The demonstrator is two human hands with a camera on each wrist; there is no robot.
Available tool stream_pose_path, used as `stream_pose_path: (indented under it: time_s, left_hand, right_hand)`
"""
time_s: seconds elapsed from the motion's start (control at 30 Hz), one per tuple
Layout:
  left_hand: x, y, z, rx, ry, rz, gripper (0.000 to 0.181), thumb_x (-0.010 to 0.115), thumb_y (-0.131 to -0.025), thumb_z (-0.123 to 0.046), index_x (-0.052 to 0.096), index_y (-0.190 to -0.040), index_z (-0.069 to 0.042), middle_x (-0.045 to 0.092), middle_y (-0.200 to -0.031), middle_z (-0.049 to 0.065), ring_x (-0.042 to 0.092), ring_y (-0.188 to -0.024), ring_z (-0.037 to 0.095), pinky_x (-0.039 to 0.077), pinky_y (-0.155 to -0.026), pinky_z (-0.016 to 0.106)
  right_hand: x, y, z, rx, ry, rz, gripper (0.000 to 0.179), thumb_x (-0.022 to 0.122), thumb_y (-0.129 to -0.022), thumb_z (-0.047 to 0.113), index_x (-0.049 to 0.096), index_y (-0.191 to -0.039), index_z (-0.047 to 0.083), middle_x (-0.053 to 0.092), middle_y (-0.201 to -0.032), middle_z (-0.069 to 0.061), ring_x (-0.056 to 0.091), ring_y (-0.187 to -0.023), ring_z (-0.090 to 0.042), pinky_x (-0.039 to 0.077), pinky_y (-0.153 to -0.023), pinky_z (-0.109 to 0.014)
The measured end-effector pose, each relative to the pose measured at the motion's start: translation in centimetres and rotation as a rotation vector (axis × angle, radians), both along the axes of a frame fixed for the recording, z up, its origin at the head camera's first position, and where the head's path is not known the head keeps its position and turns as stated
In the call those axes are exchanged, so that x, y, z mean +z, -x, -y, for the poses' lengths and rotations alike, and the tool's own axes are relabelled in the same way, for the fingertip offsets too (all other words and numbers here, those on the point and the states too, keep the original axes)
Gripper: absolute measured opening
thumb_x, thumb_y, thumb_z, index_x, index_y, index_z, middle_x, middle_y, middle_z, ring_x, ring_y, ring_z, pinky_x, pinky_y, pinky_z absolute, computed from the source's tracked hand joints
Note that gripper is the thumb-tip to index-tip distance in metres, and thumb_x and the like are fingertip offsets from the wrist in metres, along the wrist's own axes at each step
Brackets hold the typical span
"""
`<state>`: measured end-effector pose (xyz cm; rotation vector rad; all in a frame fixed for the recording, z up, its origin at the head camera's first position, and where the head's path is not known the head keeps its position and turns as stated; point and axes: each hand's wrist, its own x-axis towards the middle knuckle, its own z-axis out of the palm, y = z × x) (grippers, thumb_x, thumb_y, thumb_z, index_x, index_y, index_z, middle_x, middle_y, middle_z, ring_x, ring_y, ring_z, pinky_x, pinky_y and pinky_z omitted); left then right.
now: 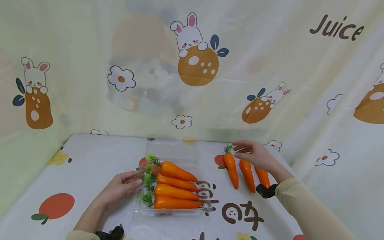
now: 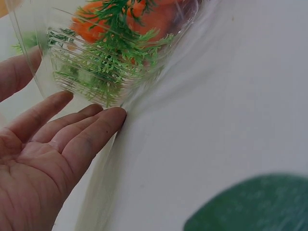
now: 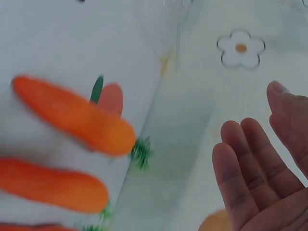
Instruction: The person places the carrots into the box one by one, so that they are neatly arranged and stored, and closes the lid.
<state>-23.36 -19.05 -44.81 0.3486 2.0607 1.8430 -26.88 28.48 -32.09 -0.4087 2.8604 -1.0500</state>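
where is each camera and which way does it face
Head: on the head, facing forward and down at the clear plastic container and toy carrots; left hand and right hand show.
Left wrist: on that wrist, facing the container and green tops; left hand shows.
Right wrist: on that wrist, facing loose carrots; right hand shows.
Head and left wrist share the container.

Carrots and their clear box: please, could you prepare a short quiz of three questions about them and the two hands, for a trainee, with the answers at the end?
1. How many carrots can be seen inside the clear box in the head view?
2. True or false: the right hand is gripping a carrot.
3. Which hand is closer to the green leaves in the clear box? A: the left hand; B: the right hand; C: both equally.

Key:
1. Four.
2. False; the right hand holds nothing.
3. A.
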Motion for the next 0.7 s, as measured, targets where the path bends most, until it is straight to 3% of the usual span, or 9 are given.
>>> stream_pose_path:
  time_s: [0.27,0.37,0.53,0.7]
  left_hand:
    - [-0.2,0.0,0.1,0.013,0.001,0.006,0.062,0.061,-0.103,-0.020,0.037,-0.153,0.009,0.038,-0.157,0.031,0.050,-0.139,0.044,0.058,-0.100,0.038]
    - [-0.2,0.0,0.1,0.019,0.010,0.010,0.062,0.061,-0.104,-0.020,0.037,-0.153,0.008,0.039,-0.157,0.031,0.051,-0.139,0.044,0.058,-0.100,0.038]
    - [-0.3,0.1,0.0,0.016,0.006,0.020,0.062,0.061,-0.104,-0.020,0.037,-0.153,0.008,0.038,-0.158,0.031,0.051,-0.139,0.043,0.058,-0.100,0.037]
    - [-0.2,0.1,0.0,0.019,0.024,0.016,0.061,0.060,-0.104,-0.021,0.037,-0.153,0.008,0.040,-0.157,0.031,0.052,-0.138,0.042,0.059,-0.099,0.038]
  right_hand:
    - [0.2,-0.7,-3.8,-0.093,-0.025,-0.070,0.049,0.066,-0.101,0.020,0.054,-0.144,0.001,0.066,-0.131,-0.025,0.066,-0.116,-0.040,0.063,-0.084,-0.029]
    - [0.1,-1.0,-5.0,-0.131,-0.045,-0.088,0.051,0.065,-0.101,0.022,0.052,-0.146,0.000,0.065,-0.132,-0.026,0.066,-0.116,-0.042,0.063,-0.087,-0.033]
    - [-0.6,-1.4,-7.1,-0.192,-0.051,-0.097,0.055,0.064,-0.102,0.026,0.049,-0.147,-0.001,0.062,-0.133,-0.029,0.065,-0.117,-0.045,0.063,-0.090,-0.040]
    - [-1.9,-1.8,-9.0,-0.246,-0.049,-0.080,0.060,0.063,-0.103,0.031,0.045,-0.150,-0.001,0.060,-0.137,-0.031,0.064,-0.118,-0.046,0.063,-0.090,-0.037]
